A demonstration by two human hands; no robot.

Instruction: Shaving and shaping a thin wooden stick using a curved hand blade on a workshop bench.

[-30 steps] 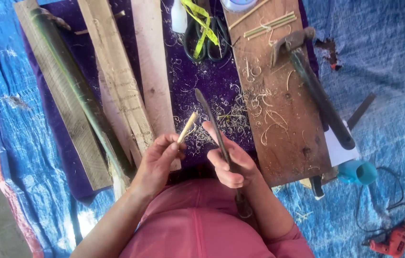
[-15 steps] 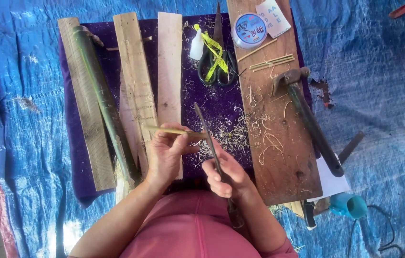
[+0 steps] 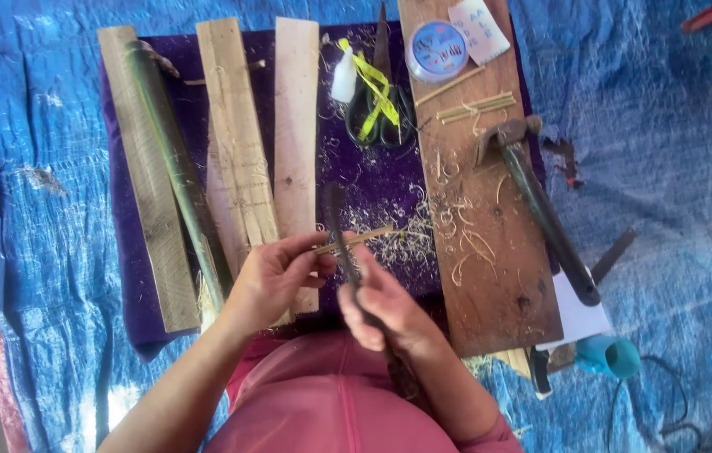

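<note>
While the thin bamboo sliver (image 3: 356, 240) lies crosswise, pinched at its near end by the left hand (image 3: 276, 277) fingers (image 3: 310, 252), the knife (image 3: 341, 235) blade crosses it. Below, the right hand (image 3: 385, 310) is clenched round the knife's handle, both hands raised over the purple cloth (image 3: 372, 180).

We see a round blue-lidded tin (image 3: 437, 51) with a printed label at the far end of the brown board (image 3: 498, 277), a white card (image 3: 479, 31) with blue markings just beside it, at the board's far right corner.
</note>
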